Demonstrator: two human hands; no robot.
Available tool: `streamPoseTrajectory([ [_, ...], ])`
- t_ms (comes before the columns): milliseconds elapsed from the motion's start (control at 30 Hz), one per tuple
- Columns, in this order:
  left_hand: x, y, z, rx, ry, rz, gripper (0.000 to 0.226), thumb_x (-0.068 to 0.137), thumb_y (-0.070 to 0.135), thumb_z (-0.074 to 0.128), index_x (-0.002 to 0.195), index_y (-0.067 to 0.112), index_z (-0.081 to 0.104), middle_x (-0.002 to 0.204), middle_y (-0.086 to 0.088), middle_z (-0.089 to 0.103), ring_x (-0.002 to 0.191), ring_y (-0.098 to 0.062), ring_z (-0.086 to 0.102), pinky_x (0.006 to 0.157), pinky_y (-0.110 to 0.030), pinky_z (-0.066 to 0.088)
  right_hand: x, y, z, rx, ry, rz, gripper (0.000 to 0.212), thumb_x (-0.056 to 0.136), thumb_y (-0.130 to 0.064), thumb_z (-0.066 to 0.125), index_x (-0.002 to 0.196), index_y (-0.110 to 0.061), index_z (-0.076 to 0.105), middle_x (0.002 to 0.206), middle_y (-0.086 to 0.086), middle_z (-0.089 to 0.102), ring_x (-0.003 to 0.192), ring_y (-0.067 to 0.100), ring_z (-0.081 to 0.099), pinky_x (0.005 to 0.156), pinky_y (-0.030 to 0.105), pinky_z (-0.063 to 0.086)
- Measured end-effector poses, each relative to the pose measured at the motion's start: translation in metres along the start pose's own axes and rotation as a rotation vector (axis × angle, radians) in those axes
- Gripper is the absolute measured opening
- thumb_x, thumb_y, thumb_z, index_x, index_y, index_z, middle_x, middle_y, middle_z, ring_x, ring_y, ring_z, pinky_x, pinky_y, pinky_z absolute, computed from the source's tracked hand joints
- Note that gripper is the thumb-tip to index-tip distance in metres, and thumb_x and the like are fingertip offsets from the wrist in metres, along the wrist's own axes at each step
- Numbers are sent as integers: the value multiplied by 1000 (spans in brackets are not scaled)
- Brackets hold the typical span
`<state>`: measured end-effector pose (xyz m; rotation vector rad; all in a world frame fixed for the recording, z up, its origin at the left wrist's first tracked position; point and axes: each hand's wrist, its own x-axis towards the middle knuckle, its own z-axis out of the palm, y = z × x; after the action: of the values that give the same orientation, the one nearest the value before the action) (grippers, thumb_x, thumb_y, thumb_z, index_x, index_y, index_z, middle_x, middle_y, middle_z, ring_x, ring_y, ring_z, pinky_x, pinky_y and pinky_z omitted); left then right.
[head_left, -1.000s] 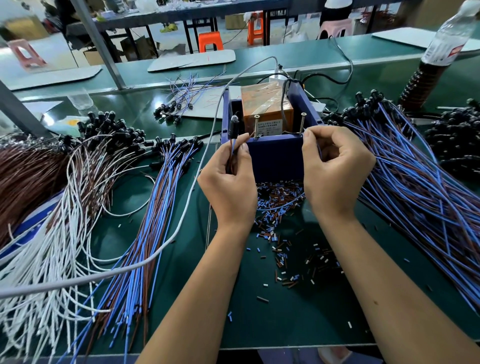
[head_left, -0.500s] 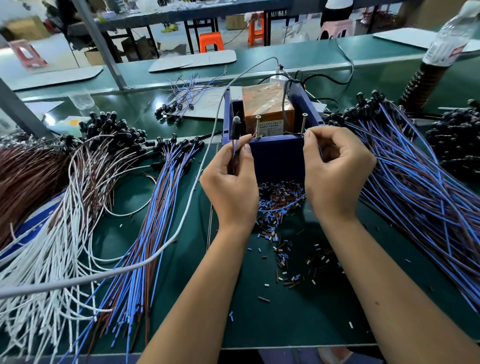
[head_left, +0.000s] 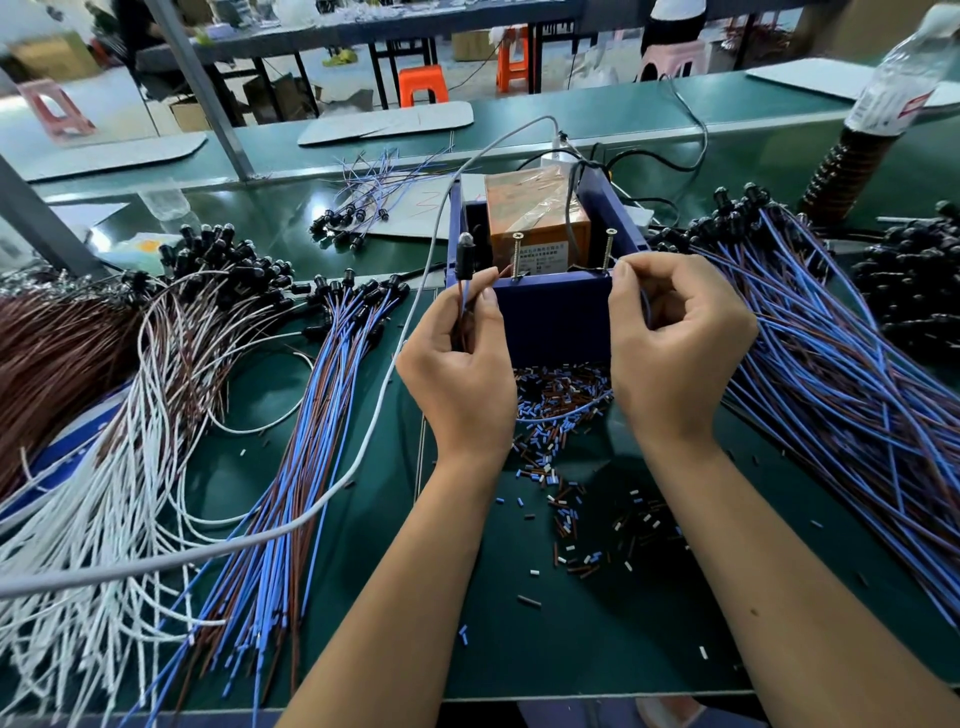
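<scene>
Reads as a light test. The blue box (head_left: 550, 317) holds an orange-wrapped transformer (head_left: 535, 218), w/ two screws standing up from its front wall, prob. serving as contacts. The left hand (head_left: 462, 364) grips the indicator lamp (head_left: 464, 254) by its brown + blue leads, thumb and fingers curled round them. The lamp stands upright just by the box's left front corner, so the bulb faces the person. A bare brown end pokes out past the thumb toward the left screw (head_left: 517, 254); touching or not, can't tell. The right hand (head_left: 675, 353) is curled, thumb + forefinger pinching the blue lead (head_left: 561, 413) at the foot of the right screw (head_left: 608, 249). The lead sags between the hands over the insulation offcuts (head_left: 556, 467). Both wrists are up off the tabletop (head_left: 623, 623), forearms angled in toward the box. Wire bundles (head_left: 831, 374) lie close by, prob. for easy reach.
</scene>
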<state>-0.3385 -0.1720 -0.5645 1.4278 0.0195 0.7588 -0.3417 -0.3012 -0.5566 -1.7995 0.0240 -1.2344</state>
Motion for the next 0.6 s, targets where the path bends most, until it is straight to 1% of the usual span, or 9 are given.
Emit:
streamPoseTrajectory([
  [33,-1,1,0,2,9,7,17,98,3,64,107,4,79,75,-13,66,68,9,51,71,-14,43,0,-1,0,-3,2,-7,13,97,-14,69,89,-7,77,80,1,70,70,14,64,63,26,51],
  [67,-1,2,0,3,15,15,17,98,3,65,107,3,79,81,-20,68,68,10,51,71,-13,43,0,-1,0,-10,0,-14,13,97,-14,70,89,-6,77,80,2,70,70,14,64,63,24,50],
  [100,-1,3,0,4,17,20,17,98,4,65,107,3,78,86,-22,70,69,9,51,71,-14,43,0,-1,1,-21,-7,-21,13,97,-13,70,88,-6,77,80,2,70,70,14,63,64,22,49],
  [200,0,2,0,14,10,21,17,98,5,65,108,4,79,90,-19,74,73,5,55,74,-19,46,0,-1,1,-55,-21,-28,14,96,-12,70,86,-6,76,79,2,70,70,13,61,67,14,43],
  [367,-1,2,0,14,-15,3,17,99,5,65,108,5,79,90,-21,74,70,5,53,72,-20,45,1,-1,0,-64,-16,-15,14,95,-12,70,84,-7,76,78,1,69,69,12,60,67,13,43],
  [433,-1,1,0,14,-24,1,17,99,5,64,108,5,79,90,-20,74,70,5,53,72,-21,45,1,0,1,-61,-11,-11,14,96,-12,70,84,-7,76,77,1,69,68,12,61,64,16,44],
  [500,-1,1,0,4,-25,-1,17,99,5,64,108,5,79,90,-21,73,70,5,53,72,-22,45,1,1,1,-53,-1,-6,14,96,-13,70,84,-8,75,76,1,69,67,14,61,62,23,48],
  [600,-2,2,-1,-13,-17,0,17,98,5,65,108,4,79,89,-22,71,70,7,52,72,-18,44,1,2,0,-41,26,-5,14,96,-13,69,85,-8,75,77,1,69,68,13,61,62,27,50],
])
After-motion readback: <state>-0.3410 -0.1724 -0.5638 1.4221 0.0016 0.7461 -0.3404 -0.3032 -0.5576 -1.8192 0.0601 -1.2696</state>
